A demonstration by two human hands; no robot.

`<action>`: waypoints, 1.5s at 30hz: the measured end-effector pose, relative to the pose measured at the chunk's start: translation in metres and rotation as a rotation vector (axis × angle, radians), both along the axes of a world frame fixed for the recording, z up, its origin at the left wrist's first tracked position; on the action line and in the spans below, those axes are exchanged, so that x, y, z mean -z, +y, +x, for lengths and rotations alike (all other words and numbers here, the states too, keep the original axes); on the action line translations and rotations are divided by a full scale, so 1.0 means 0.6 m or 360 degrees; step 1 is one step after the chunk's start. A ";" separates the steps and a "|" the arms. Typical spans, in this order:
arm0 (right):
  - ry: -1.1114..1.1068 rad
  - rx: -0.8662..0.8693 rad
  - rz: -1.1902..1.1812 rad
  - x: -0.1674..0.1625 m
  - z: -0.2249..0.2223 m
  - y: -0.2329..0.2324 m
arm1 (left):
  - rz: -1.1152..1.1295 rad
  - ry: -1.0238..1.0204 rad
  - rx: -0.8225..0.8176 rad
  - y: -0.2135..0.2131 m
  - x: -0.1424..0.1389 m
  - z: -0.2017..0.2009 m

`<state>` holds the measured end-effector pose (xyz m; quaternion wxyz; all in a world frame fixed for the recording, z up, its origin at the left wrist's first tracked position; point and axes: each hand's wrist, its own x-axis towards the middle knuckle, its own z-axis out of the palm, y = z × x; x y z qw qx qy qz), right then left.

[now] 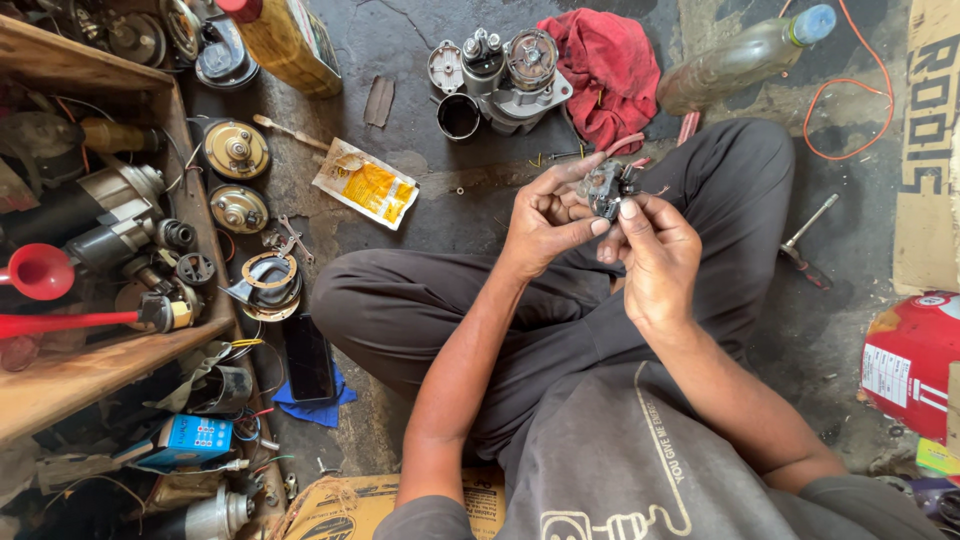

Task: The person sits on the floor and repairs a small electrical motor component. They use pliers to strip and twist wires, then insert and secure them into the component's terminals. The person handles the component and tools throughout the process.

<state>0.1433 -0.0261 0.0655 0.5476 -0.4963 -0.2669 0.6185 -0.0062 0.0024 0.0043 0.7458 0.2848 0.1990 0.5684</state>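
Both hands — left hand (545,215), right hand (650,250) — pinch a small metal part (606,187) above the grimy, parts-strewn concrete floor (420,190).

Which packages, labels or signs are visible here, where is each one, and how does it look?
Yellow sachet: floor, left of hands, flat, yellow-white.
Blue box: lower left, small, blue.
Red canister: right edge, white label.
Cardboard sheet: upper right, tan, dark lettering.
Yellow can: top, red cap.

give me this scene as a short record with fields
setting: workshop floor, person sitting cross-legged
left hand: grips small metal part
right hand: pinches the same part from the other side
behind hands: dismantled motor, red rag, plastic bottle
left side: wooden shelf of spare parts, yellow packet
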 end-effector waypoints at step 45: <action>-0.2338 -0.0503 0.1262 -0.120 0.037 0.025 | 0.0021 0.0040 0.0183 -0.005 -0.009 -0.013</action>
